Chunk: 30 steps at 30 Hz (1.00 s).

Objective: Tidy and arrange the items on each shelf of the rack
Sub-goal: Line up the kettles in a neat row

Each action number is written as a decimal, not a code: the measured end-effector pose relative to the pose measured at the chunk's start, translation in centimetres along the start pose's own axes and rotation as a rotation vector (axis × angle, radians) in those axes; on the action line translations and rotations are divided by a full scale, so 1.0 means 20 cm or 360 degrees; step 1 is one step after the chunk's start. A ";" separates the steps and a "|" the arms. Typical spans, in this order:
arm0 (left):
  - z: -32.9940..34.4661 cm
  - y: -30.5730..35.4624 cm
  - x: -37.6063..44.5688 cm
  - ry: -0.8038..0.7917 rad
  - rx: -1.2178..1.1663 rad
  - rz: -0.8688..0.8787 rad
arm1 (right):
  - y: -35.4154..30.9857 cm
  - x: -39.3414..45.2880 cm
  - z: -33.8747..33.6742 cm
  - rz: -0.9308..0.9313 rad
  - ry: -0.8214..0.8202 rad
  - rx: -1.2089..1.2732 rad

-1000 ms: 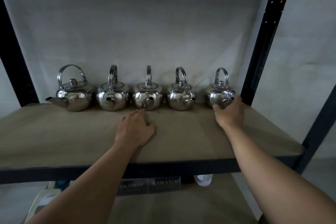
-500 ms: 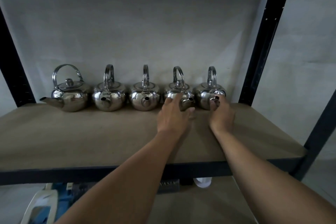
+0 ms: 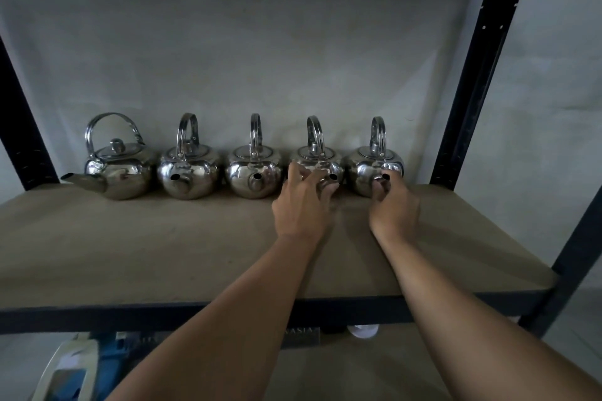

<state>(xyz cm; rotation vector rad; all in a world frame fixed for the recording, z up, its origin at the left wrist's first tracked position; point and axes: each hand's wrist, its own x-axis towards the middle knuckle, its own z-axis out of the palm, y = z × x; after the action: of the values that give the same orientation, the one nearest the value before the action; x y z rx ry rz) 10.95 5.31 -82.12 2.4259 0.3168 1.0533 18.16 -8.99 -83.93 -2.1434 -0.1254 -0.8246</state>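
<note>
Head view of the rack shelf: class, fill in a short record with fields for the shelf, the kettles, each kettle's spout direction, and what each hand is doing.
shelf: brown board in a black metal rack
kettles: five steel kettles in a row along the back wall
leftmost kettle: spout points left, handle seen side-on
second kettle: spout faces the camera
middle kettle: spout faces the camera
fourth kettle: left hand grips its front
rightmost kettle: right hand grips its front by the spout

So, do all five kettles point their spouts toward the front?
No, the leftmost kettle points its spout sideways to the left, unlike the others.
</note>
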 end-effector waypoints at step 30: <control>-0.62 -0.55 -0.14 0.0373 -0.0397 -0.0682 | -0.17 -0.11 -0.10 -0.0122 0.0055 -0.0111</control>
<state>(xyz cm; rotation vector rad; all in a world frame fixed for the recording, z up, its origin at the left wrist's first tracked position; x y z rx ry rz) -0.35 17.82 -82.05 1.9027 0.7032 1.1019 14.27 -7.73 -82.07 -2.1997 -0.1637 -0.9220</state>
